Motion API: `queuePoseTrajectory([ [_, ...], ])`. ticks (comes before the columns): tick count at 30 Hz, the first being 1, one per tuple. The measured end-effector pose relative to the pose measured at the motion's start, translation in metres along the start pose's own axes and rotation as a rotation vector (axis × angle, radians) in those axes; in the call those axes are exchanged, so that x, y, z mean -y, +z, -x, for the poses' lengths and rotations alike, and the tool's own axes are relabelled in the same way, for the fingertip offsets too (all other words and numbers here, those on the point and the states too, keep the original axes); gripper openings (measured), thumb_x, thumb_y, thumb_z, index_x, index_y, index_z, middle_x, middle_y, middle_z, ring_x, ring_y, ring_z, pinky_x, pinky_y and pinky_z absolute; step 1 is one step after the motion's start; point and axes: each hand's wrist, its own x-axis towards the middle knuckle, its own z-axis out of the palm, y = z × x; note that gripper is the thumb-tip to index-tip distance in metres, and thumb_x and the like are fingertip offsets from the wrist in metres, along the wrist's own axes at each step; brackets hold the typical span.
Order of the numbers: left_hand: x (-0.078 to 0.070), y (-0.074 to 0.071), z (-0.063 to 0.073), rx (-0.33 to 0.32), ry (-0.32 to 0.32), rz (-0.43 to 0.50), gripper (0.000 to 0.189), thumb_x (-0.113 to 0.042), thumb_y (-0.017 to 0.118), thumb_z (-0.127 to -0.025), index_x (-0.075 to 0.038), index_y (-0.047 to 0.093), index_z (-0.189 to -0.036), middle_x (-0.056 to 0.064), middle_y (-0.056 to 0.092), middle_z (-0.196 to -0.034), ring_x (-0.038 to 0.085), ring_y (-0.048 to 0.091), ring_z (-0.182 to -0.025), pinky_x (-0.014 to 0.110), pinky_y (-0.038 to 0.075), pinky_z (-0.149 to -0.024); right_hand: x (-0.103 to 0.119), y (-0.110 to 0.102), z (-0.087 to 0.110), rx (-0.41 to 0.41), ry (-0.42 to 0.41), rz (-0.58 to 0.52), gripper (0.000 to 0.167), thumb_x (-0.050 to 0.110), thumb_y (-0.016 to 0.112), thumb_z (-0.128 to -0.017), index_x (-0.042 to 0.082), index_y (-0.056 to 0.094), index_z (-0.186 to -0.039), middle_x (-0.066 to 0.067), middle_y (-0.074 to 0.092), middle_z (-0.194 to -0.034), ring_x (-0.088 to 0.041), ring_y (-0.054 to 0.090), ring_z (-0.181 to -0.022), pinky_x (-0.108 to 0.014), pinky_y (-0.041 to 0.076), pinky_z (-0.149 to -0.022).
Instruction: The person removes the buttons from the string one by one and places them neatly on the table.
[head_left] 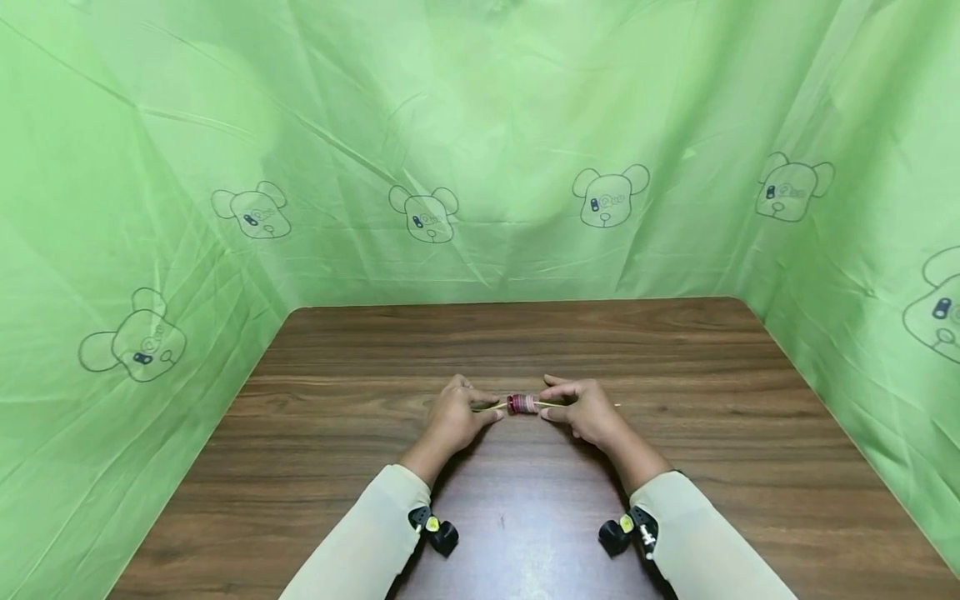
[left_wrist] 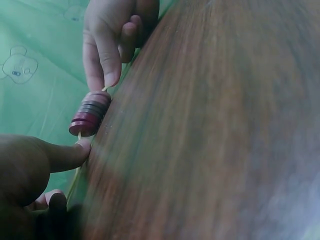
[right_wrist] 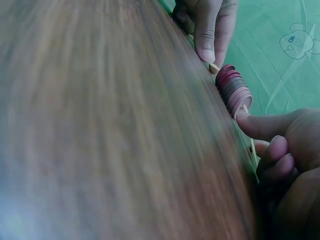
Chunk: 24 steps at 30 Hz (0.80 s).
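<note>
A short row of round discs (head_left: pixel 522 404) in dark red, pink and grey is strung on a thin yellow cord (head_left: pixel 554 404), close over the table. On the left, my left hand (head_left: pixel 459 414) pinches the cord between thumb and fingers beside the dark red end. My right hand (head_left: pixel 587 410) pinches it on the other side, thumb tip right at the pale pink end. In the left wrist view the discs (left_wrist: pixel 90 113) sit pressed together between both hands. The right wrist view shows cord (right_wrist: pixel 254 147) running down behind the right thumb.
The brown wooden table (head_left: pixel 315 433) has rounded far corners. Green cloth (head_left: pixel 495 100) printed with mouse-like heads hangs behind it and at both sides. Black wrist cameras (head_left: pixel 444 537) are strapped over both pale sleeves.
</note>
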Motion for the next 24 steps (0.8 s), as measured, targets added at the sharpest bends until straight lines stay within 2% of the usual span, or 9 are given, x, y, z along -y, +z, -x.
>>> queuePoseTrajectory([
  [7,-0.0009,0.0028,0.0035,-0.041,0.009,-0.017,0.024,-0.038,0.093,-0.087,-0.03,0.089,-0.109,-0.004,0.064,-0.103,0.016,0.064,-0.093,0.03,0.047,-0.066,0.0001,0.0042,0.0016,-0.04,-0.016,0.056,0.026,0.004,0.087,-0.09,0.002,0.084,-0.116,-0.013,0.059,-0.161,-0.005,0.033,-0.041,-0.021,0.039,-0.041],
  [12,0.0019,0.0076,0.0048,-0.092,0.05,-0.031,0.014,-0.032,0.091,-0.089,-0.031,0.09,-0.103,-0.007,0.069,-0.1,0.019,0.072,-0.097,0.033,0.052,-0.069,-0.0002,0.0081,0.0015,-0.08,-0.043,0.12,0.017,0.006,0.088,-0.09,0.004,0.086,-0.107,-0.01,0.062,-0.158,-0.008,0.05,-0.047,-0.022,0.045,-0.042],
  [14,0.0021,0.0081,0.0038,-0.1,0.056,-0.033,0.012,-0.031,0.09,-0.09,-0.031,0.09,-0.102,-0.008,0.07,-0.099,0.018,0.073,-0.096,0.033,0.053,-0.07,0.0001,0.0091,0.0011,-0.096,-0.053,0.145,0.011,0.007,0.087,-0.091,0.005,0.087,-0.102,-0.009,0.064,-0.156,-0.014,0.067,-0.063,-0.023,0.047,-0.043],
  [16,0.0023,0.0086,0.0023,-0.109,0.069,-0.041,0.01,-0.03,0.09,-0.091,-0.03,0.09,-0.1,-0.008,0.07,-0.098,0.019,0.073,-0.096,0.033,0.054,-0.071,-0.0004,0.0097,0.0007,-0.113,-0.066,0.178,0.006,0.008,0.087,-0.092,0.007,0.087,-0.098,-0.009,0.065,-0.155,-0.025,0.077,-0.092,-0.021,0.049,-0.049],
  [18,0.0021,0.0086,0.0012,-0.115,0.08,-0.047,0.009,-0.03,0.089,-0.091,-0.029,0.089,-0.099,-0.008,0.07,-0.097,0.019,0.073,-0.096,0.033,0.054,-0.072,-0.0004,0.0095,0.0004,-0.125,-0.077,0.192,0.005,0.009,0.087,-0.092,0.006,0.086,-0.096,-0.009,0.066,-0.153,-0.03,0.072,-0.123,-0.021,0.049,-0.051],
  [19,0.0019,0.0087,0.0007,-0.118,0.086,-0.049,0.008,-0.03,0.089,-0.091,-0.029,0.089,-0.098,-0.007,0.07,-0.097,0.019,0.073,-0.096,0.034,0.054,-0.072,-0.0006,0.0093,0.0002,-0.129,-0.079,0.195,0.006,0.01,0.087,-0.092,0.005,0.086,-0.096,-0.009,0.066,-0.153,-0.032,0.069,-0.13,-0.02,0.049,-0.051],
  [21,0.0019,0.0089,0.0002,-0.122,0.093,-0.051,0.006,-0.03,0.088,-0.092,-0.027,0.088,-0.097,-0.007,0.07,-0.097,0.02,0.073,-0.096,0.035,0.055,-0.073,-0.0013,0.0089,-0.0003,-0.132,-0.084,0.195,0.006,0.01,0.087,-0.093,0.004,0.085,-0.095,-0.01,0.067,-0.153,-0.031,0.07,-0.128,-0.021,0.05,-0.05],
  [22,0.0021,0.0092,0.0001,-0.124,0.093,-0.053,0.005,-0.03,0.087,-0.093,-0.027,0.087,-0.095,-0.007,0.07,-0.097,0.019,0.073,-0.096,0.035,0.055,-0.073,-0.0017,0.0088,-0.0006,-0.131,-0.08,0.186,0.006,0.01,0.087,-0.093,0.004,0.084,-0.094,-0.01,0.066,-0.153,-0.029,0.075,-0.114,-0.022,0.05,-0.049],
  [24,0.0023,0.0096,0.0001,-0.126,0.09,-0.048,0.004,-0.03,0.085,-0.094,-0.026,0.086,-0.094,-0.006,0.07,-0.097,0.02,0.073,-0.097,0.036,0.056,-0.075,-0.0025,0.0089,-0.001,-0.123,-0.074,0.163,0.006,0.01,0.086,-0.094,0.004,0.084,-0.093,-0.011,0.065,-0.154,-0.022,0.075,-0.081,-0.025,0.05,-0.044],
])
